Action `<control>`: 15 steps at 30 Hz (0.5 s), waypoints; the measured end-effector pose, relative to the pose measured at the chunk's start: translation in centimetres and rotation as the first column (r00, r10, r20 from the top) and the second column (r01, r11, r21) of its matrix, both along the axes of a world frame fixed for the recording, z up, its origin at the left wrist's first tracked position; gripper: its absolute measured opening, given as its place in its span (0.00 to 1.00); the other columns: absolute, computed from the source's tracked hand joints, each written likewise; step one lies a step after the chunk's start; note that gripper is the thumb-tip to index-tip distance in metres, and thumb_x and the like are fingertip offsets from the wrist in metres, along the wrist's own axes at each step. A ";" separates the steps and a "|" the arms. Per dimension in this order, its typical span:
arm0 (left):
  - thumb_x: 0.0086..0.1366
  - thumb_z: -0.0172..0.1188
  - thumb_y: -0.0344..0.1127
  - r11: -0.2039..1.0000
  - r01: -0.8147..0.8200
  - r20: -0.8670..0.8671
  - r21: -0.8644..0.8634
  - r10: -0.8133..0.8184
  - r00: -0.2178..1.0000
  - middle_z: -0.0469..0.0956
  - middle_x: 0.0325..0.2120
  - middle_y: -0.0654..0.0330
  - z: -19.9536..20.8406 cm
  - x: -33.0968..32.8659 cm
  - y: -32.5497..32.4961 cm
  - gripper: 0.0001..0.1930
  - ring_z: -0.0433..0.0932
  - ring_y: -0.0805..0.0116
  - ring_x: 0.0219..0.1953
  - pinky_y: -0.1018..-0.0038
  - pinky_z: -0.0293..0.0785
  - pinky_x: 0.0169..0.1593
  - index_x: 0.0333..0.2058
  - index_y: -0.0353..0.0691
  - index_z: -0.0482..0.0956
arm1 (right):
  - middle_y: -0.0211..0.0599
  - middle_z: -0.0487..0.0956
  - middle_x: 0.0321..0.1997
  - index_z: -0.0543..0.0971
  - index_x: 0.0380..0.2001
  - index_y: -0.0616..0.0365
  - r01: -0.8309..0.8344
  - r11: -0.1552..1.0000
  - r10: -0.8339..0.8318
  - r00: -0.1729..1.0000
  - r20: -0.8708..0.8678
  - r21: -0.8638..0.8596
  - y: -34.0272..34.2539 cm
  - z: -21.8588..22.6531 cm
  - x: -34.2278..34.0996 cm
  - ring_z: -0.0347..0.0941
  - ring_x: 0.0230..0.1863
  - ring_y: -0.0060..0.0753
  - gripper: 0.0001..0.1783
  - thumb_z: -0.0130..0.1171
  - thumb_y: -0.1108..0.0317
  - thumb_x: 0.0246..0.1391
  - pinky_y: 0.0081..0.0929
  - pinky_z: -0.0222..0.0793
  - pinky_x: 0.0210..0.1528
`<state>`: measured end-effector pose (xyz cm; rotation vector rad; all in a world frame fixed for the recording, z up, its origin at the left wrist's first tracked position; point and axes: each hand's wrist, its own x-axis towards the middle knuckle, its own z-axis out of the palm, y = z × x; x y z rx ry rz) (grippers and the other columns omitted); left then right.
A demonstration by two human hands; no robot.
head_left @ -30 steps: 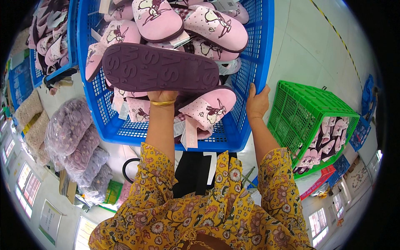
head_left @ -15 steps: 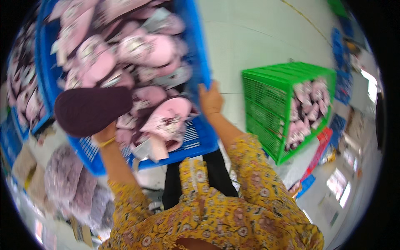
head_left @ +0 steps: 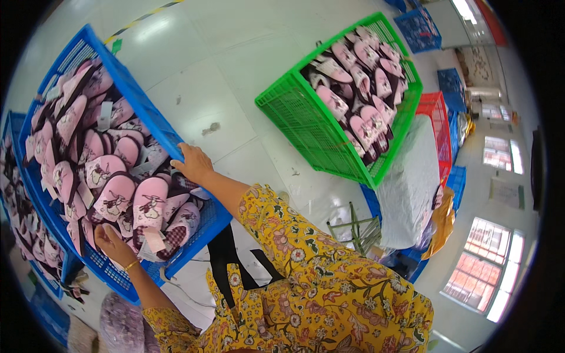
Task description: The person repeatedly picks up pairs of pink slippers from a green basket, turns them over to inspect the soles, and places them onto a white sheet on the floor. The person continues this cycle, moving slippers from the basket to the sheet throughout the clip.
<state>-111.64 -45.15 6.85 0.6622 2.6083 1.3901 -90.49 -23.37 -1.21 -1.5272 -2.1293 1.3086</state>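
Observation:
A blue plastic basket (head_left: pixel 132 76) on the left is heaped with pink slippers (head_left: pixel 115 197) that have dark soles and a printed animal figure. Its near right side wall is under my right hand (head_left: pixel 195 166), whose fingers curl over the rim. Low inside the same basket, beside the nearest slippers, is my left hand (head_left: pixel 116 246). Its fingers are stretched out and it holds no slipper. White tags hang from some slippers, and a checked lining shows in the closest one.
A green crate (head_left: pixel 321 126) of similar slippers stands at the right. Past it are a wrapped white bundle (head_left: pixel 406 182), a red crate (head_left: pixel 434 126) and a green metal frame (head_left: pixel 354 229). Another blue basket (head_left: pixel 17 123) adjoins at far left. Plastic-wrapped bundles (head_left: pixel 122 320) lie lower left.
The dark-soled slipper that my left hand held up is out of that hand, which is now lower in the basket. My right hand stays on the rim. The view has turned rightward.

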 end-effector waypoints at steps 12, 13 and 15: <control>0.63 0.56 0.33 0.721 0.690 0.252 -0.068 -0.657 0.711 0.76 0.33 0.58 -3.9 27.5 7.3 0.08 0.75 0.68 0.35 0.73 0.71 0.41 0.36 0.34 0.76 | 0.51 0.79 0.37 0.75 0.37 0.56 0.248 0.937 -0.212 0.963 0.163 -0.247 -10.6 -3.2 41.2 0.74 0.42 0.54 0.19 0.58 0.54 0.47 0.44 0.70 0.43; 0.62 0.57 0.33 0.682 0.728 0.317 -0.077 -0.675 0.666 0.76 0.32 0.58 -2.9 30.9 9.0 0.07 0.75 0.69 0.35 0.74 0.71 0.41 0.36 0.34 0.76 | 0.50 0.79 0.37 0.76 0.37 0.56 0.284 0.928 -0.249 0.954 0.166 -0.241 -11.3 -3.4 45.1 0.75 0.41 0.54 0.18 0.57 0.54 0.47 0.44 0.70 0.43; 0.62 0.57 0.33 0.591 0.801 0.368 -0.094 -0.727 0.580 0.77 0.30 0.59 -1.4 37.1 11.9 0.07 0.75 0.71 0.34 0.74 0.72 0.40 0.35 0.35 0.76 | 0.49 0.79 0.33 0.76 0.35 0.56 0.325 0.934 -0.299 0.938 0.174 -0.148 -12.1 -3.6 51.9 0.76 0.38 0.52 0.17 0.57 0.56 0.47 0.42 0.70 0.42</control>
